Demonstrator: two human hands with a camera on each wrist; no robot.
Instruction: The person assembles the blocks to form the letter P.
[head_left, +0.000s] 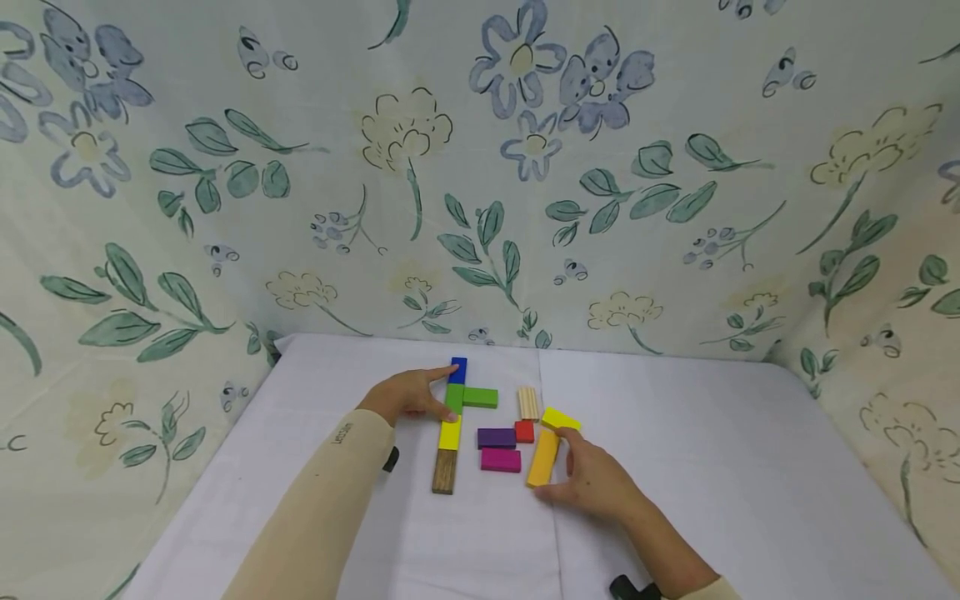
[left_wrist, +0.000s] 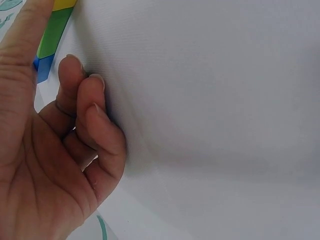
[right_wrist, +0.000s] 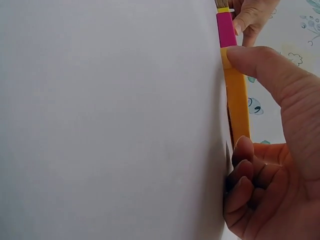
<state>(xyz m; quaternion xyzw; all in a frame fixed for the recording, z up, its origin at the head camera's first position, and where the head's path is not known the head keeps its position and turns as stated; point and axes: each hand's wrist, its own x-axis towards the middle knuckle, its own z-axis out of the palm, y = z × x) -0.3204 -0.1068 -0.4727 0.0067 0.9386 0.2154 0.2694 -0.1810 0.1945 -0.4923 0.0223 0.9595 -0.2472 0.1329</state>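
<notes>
Person's right hand, grip pinching orange block by its ends, left hand, grip loosely spread, touching blue block near the surface's far edge

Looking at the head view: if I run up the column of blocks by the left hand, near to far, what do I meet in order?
Dark brown wood-grain block → yellow block → green block → blue block.

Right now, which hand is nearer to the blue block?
Left: the left hand touches the blue block; the right hand is farther off to the right, gripping the orange block.
</notes>
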